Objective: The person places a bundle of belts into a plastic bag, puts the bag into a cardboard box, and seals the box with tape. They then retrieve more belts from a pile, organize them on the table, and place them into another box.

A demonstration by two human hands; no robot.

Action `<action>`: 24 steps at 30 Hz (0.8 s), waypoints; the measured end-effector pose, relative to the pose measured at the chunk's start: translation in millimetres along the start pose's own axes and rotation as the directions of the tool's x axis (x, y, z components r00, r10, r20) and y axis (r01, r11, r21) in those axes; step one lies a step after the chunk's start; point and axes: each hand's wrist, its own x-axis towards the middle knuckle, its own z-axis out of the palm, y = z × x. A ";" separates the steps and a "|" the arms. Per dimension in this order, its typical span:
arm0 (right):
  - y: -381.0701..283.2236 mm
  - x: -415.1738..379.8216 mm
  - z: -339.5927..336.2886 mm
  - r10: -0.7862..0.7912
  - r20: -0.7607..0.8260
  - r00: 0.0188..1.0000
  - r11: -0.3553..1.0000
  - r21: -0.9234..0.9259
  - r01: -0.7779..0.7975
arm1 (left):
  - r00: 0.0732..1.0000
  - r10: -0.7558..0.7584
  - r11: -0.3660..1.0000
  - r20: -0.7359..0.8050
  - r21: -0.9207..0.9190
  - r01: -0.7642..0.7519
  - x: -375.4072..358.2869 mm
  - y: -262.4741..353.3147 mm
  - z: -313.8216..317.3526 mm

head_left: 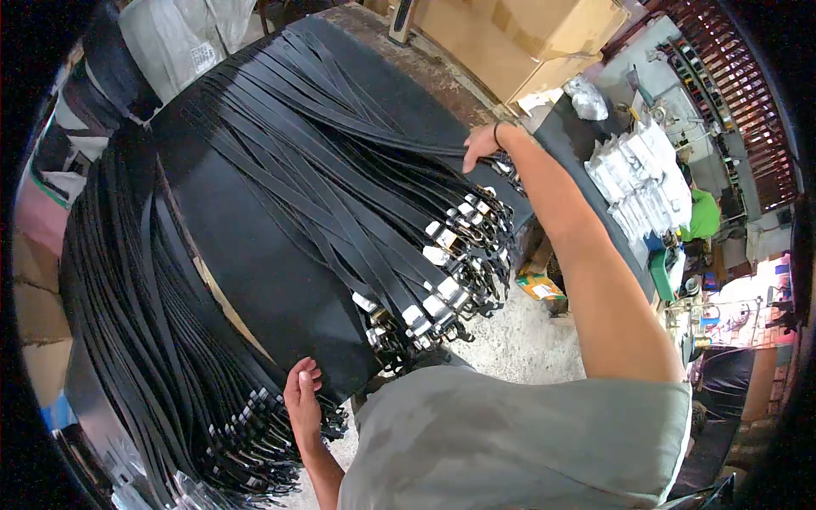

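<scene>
While hands grip, glossy flat belts fan.

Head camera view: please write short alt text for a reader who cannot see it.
Both hands rest on a table heaped with long black leather belts with silver metal buckles: the left hand at the near edge, the right hand on the far straps.

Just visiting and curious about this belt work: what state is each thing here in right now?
Black belts: fanned flat across the table, buckle ends hanging over the near edge.
Second belt bundle: draped at the side, buckles down.
Left hand: resting on the black sheet, nothing gripped.
Right hand: fingers pressing the belts' far edge.
Cardboard box: closed.
</scene>
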 end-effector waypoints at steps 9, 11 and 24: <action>15.1 40.4 66.1 0.022 0.024 0.999 0.996 0.083 -0.024 | 1.000 -0.021 0.998 -0.005 0.061 0.022 -2.0 -1.6 1.0; 25.1 52.1 73.6 -0.019 0.003 1.000 0.995 0.099 0.019 | 1.000 -0.027 0.997 -0.001 0.069 0.027 -2.8 -0.3 3.0; 12.6 22.7 64.6 -0.029 -0.086 0.996 0.943 0.328 0.055 | 0.999 -0.030 0.991 -0.017 0.129 0.032 -4.9 -14.0 2.9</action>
